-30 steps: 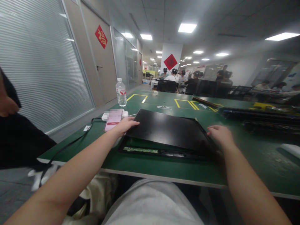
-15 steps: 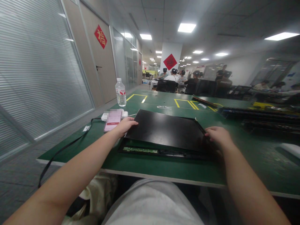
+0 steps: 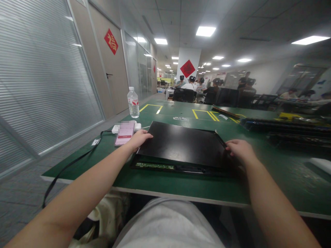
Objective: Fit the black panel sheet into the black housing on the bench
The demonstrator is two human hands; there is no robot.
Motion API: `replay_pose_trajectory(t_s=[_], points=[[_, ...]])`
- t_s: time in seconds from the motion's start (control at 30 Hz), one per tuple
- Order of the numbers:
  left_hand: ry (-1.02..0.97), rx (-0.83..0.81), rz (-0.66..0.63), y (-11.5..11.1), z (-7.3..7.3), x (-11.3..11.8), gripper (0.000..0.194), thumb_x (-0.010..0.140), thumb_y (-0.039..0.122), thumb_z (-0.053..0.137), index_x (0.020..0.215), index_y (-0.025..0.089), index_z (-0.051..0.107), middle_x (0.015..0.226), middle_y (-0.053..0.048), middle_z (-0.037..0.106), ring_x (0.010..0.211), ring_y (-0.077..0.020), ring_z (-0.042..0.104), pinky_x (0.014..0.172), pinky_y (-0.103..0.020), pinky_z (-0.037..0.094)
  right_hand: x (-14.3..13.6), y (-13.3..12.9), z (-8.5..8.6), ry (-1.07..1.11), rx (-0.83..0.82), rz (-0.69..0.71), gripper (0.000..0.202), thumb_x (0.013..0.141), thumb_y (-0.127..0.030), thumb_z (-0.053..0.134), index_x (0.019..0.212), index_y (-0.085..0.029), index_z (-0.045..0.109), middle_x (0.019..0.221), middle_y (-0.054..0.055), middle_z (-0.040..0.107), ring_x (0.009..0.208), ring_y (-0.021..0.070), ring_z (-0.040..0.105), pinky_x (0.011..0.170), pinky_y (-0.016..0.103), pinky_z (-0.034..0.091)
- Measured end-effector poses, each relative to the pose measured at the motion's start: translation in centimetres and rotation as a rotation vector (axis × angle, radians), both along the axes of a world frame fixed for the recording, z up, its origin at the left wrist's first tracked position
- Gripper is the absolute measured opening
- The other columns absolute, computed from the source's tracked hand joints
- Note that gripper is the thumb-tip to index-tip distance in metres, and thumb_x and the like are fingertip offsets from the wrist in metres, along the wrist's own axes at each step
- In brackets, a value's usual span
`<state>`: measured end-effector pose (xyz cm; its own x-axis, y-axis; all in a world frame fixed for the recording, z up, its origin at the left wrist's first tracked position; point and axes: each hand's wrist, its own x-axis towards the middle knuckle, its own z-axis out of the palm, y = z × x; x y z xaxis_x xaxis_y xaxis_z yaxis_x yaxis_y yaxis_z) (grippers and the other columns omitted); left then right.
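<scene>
A glossy black screen panel (image 3: 183, 143) lies slightly tilted over the green table, in front of my body. My left hand (image 3: 141, 138) grips its left edge, thumb on top and the other fingers mostly hidden. At the right side my right hand (image 3: 239, 150) is closed on a thin black frame strip (image 3: 220, 139) along the panel's edge; its lower fingers are dark and hard to make out. Below the panel's near edge shows a narrow green circuit board (image 3: 155, 166) set in a black strip (image 3: 192, 169).
A phone (image 3: 124, 133) and white charger (image 3: 137, 126) lie by my left hand, with a water bottle (image 3: 133, 103) behind. Long black strips (image 3: 271, 124) are stacked at right, near a white object (image 3: 320, 164). Yellow tape marks the green table (image 3: 170, 187). Several people sit farther back.
Both hands keep their hold in nearly the same places. The panel's near edge has shifted very slightly; little else differs.
</scene>
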<state>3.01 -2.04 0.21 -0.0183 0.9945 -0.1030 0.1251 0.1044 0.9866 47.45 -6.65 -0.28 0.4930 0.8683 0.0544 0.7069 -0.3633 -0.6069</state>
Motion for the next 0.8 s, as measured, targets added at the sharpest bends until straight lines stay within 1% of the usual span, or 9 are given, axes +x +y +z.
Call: replay_pose_trajectory(t_s=[0.27, 0.47, 0.6, 0.8], points=[[0.059, 0.045, 0.03, -0.14, 0.21, 0.02, 0.016, 0.057, 0.022, 0.071, 0.065, 0.019, 0.058, 0.051, 0.0, 0.062, 0.043, -0.0151, 0.055, 0.044, -0.025, 0.041, 0.13, 0.18, -0.18, 0.002, -0.009, 0.011, 0.029, 0.079, -0.03, 0.056, 0.099, -0.02, 0.075, 0.087, 0.005, 0.077, 0.051, 0.0136, 0.063, 0.057, 0.027, 0.048], [0.087, 0.071, 0.054, 0.21, -0.07, -0.15, 0.021, 0.055, 0.024, 0.073, 0.065, 0.018, 0.055, 0.051, 0.002, 0.058, 0.043, -0.0138, 0.052, 0.046, -0.024, 0.036, 0.08, 0.24, -0.28, 0.016, -0.006, 0.0, 0.03, 0.08, -0.03, 0.056, 0.1, -0.019, 0.075, 0.086, 0.005, 0.077, 0.051, 0.0133, 0.062, 0.058, 0.027, 0.048], [0.09, 0.078, 0.058, 0.34, -0.22, -0.2, 0.023, 0.055, 0.023, 0.075, 0.068, 0.018, 0.057, 0.054, 0.002, 0.06, 0.044, -0.014, 0.054, 0.047, -0.024, 0.038, 0.18, 0.21, -0.33, -0.001, 0.004, 0.009, 0.029, 0.078, -0.029, 0.057, 0.098, -0.019, 0.075, 0.084, 0.005, 0.077, 0.051, 0.0139, 0.063, 0.06, 0.027, 0.049], [0.034, 0.06, 0.046, 0.25, -0.29, -0.18, 0.03, 0.054, 0.023, 0.078, 0.076, 0.018, 0.058, 0.057, 0.001, 0.064, 0.048, -0.0166, 0.06, 0.05, -0.026, 0.044, 0.26, 0.3, -0.37, -0.008, 0.006, 0.016, 0.029, 0.078, -0.029, 0.056, 0.097, -0.02, 0.076, 0.085, 0.005, 0.076, 0.051, 0.0139, 0.063, 0.061, 0.028, 0.049]])
